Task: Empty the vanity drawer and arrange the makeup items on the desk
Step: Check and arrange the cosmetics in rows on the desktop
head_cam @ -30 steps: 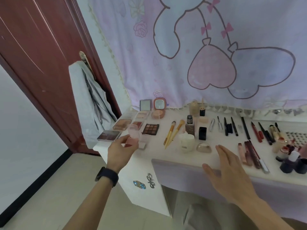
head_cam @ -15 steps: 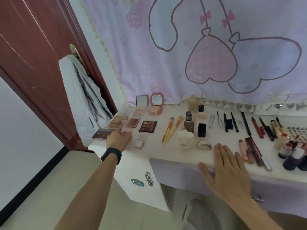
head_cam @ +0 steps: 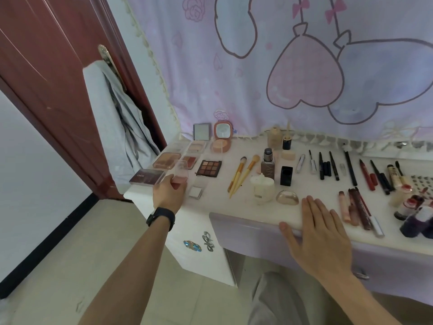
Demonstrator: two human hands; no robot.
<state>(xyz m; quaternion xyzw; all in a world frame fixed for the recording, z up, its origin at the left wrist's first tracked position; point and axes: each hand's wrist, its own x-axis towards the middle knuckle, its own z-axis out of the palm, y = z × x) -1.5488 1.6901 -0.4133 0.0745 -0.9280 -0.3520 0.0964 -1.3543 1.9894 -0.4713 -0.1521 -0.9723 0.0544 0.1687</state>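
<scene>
Lilac cartoon curtain (head_cam: 257, 78) hangs behind the desk (head_cam: 246, 207); a dark red door (head_cam: 46, 66) stands off its left edge.

Change over the last second: the left hand (head_cam: 167, 193) has carried the pink compact (head_cam: 180, 174) leftward along the front left corner. It was over the small white case (head_cam: 195, 192). That case now lies uncovered, just right of the hand. The compact sits low, just beside the dark palette (head_cam: 146, 177), its clear lid standing up. Fingers are curled round its base, so the grasp is not let go. Whether the base touches the desk: cannot tell.

The right hand (head_cam: 323, 233) has settled flat on the front edge of the desk, fingers straight, thumb hooked over the edge, holding nothing.

Judgement: the lilac drawer front (head_cam: 246, 235) under that edge looks pushed in, and the top is laid out in rows, with palettes at the left end and pencils toward the right. Emptying appears finished. This compact looks like a late placement, bound for the gap among the palettes at the left edge.

Writing: the dark palette lid carries pale capitals, roughly "CINDA", reading uncertain. The foundation bottle (head_cam: 267, 165), near the middle of the desk, has vertical lettering, too small to read. No other text is legible.
</scene>
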